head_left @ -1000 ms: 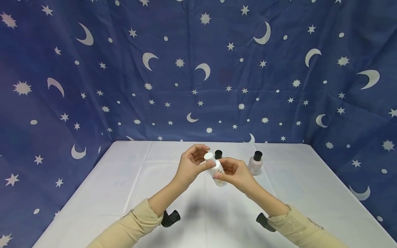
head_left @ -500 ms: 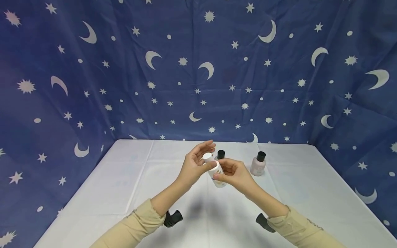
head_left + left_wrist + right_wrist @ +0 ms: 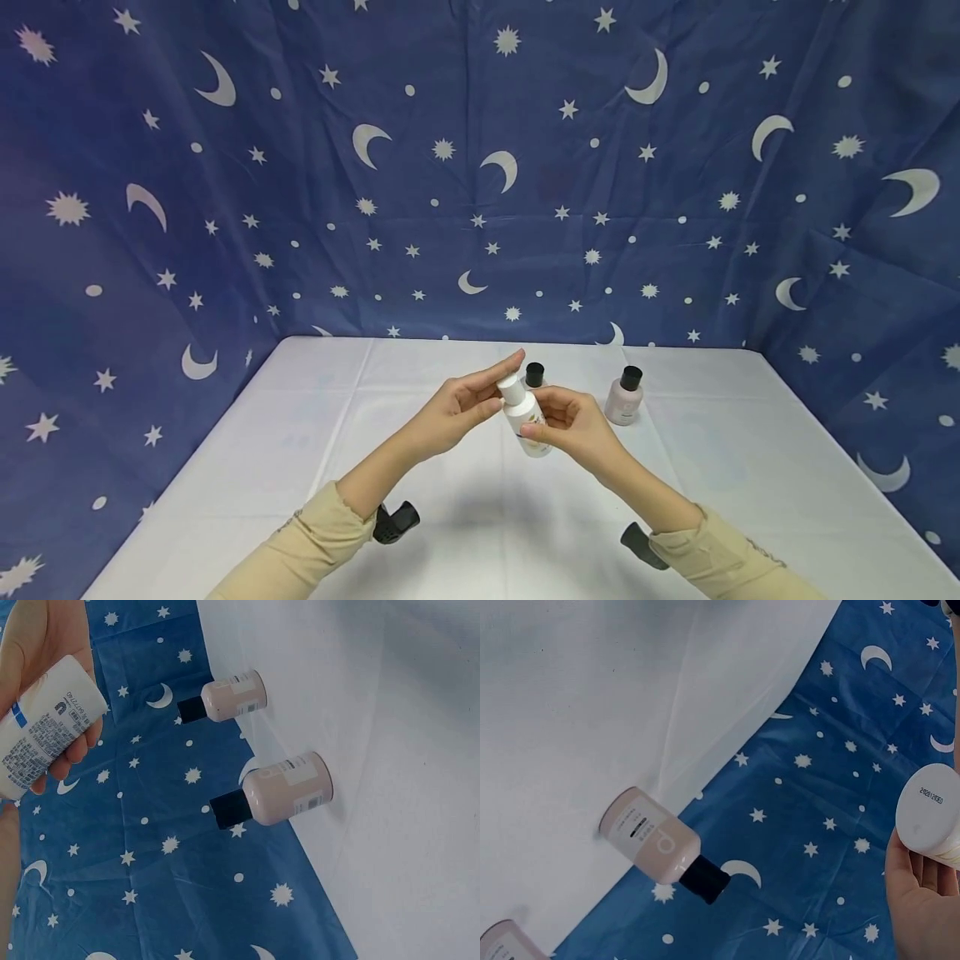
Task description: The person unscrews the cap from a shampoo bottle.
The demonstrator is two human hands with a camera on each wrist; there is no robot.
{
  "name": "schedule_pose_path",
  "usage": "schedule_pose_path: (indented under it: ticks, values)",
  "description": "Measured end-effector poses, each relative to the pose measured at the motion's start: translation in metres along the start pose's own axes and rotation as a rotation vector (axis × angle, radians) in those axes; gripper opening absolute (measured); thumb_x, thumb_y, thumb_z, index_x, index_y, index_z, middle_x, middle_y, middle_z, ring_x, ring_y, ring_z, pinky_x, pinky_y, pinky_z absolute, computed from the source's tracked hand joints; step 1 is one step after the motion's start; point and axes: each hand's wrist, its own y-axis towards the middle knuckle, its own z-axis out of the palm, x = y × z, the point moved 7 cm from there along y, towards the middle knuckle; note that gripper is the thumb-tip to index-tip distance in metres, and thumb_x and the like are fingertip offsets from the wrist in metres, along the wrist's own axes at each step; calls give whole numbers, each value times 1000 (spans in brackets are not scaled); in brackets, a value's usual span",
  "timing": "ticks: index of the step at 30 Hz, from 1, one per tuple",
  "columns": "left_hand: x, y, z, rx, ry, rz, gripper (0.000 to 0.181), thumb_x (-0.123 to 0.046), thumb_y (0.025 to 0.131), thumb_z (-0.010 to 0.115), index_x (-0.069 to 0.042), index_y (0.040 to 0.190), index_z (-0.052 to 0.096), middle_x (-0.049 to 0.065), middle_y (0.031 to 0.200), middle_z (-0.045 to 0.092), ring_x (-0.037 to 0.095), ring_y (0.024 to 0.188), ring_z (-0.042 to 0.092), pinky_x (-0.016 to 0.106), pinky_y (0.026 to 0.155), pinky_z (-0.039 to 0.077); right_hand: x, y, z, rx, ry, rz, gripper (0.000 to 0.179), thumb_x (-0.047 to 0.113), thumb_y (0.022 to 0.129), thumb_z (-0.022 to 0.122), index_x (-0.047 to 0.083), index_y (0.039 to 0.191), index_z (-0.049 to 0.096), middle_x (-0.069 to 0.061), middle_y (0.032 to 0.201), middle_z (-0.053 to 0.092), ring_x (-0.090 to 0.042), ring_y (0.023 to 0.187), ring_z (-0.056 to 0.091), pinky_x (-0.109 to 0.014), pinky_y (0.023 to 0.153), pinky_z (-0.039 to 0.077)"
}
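A white plastic bottle (image 3: 533,433) with a white cap (image 3: 512,389) is held tilted over the table, its cap leaning left. My right hand (image 3: 581,425) grips its body, thumb in front and fingers behind. At the cap is my left hand (image 3: 457,408), its fingers extended along the far side and the thumb close to the near side. Small print covers the label of the white bottle (image 3: 52,724) in the left wrist view. In the right wrist view, its round base (image 3: 926,810) carries a stamped code.
Two pale pink bottles with black caps stand toward the back of the white table (image 3: 300,433): one pink bottle (image 3: 623,404) at right, another, mostly hidden, whose black cap (image 3: 535,372) shows behind the hands. A blue star-and-moon cloth (image 3: 420,167) hangs around the table.
My left fingers have straightened and the thumb has drawn back left from the bottle's shoulder, showing more of the cap. My right hand keeps its grip on the bottle.
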Motion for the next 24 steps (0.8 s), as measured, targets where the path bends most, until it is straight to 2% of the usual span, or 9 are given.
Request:
schedule_pose_path:
  ticks: [4, 7, 13, 18, 24]
  values:
    - [-4, 1, 0, -36, 9, 0, 48, -13, 99, 47, 4, 142, 34, 19, 150, 33, 28, 137, 36, 26, 110, 37, 3, -1, 2, 11, 5, -17, 47, 16, 82, 73, -8, 119, 57, -27, 116, 62, -5, 91, 65, -23, 84, 55]
    - [-4, 2, -2, -86, 1, -22, 45, -11, 97, 51, 7, 137, 42, 24, 142, 43, 30, 130, 46, 29, 106, 42, 4, -1, 2, 15, 2, -22, 47, 16, 82, 74, -8, 118, 57, -27, 115, 62, -6, 91, 66, -23, 83, 55]
    - [-1, 2, -8, -238, -29, -95, 44, -3, 87, 64, 8, 128, 52, 27, 129, 55, 12, 111, 63, 29, 95, 52, 5, -3, 2, 9, -12, -6, 48, 16, 82, 74, -8, 120, 57, -26, 116, 62, -8, 92, 65, -24, 84, 55]
    - [-2, 3, -10, -304, 23, -138, 46, 0, 81, 70, 4, 125, 57, 20, 118, 62, 4, 91, 64, 22, 83, 55, 5, -5, 2, 8, -1, -10, 48, 14, 81, 74, -8, 119, 57, -26, 115, 62, -8, 89, 65, -23, 82, 55]
    - [-3, 4, -11, -342, 97, -184, 35, -1, 78, 74, 5, 112, 64, 18, 112, 63, 5, 89, 62, 20, 81, 54, 7, -6, 4, 24, 8, -32, 48, 14, 81, 75, -9, 119, 57, -27, 115, 61, -6, 89, 66, -22, 80, 55]
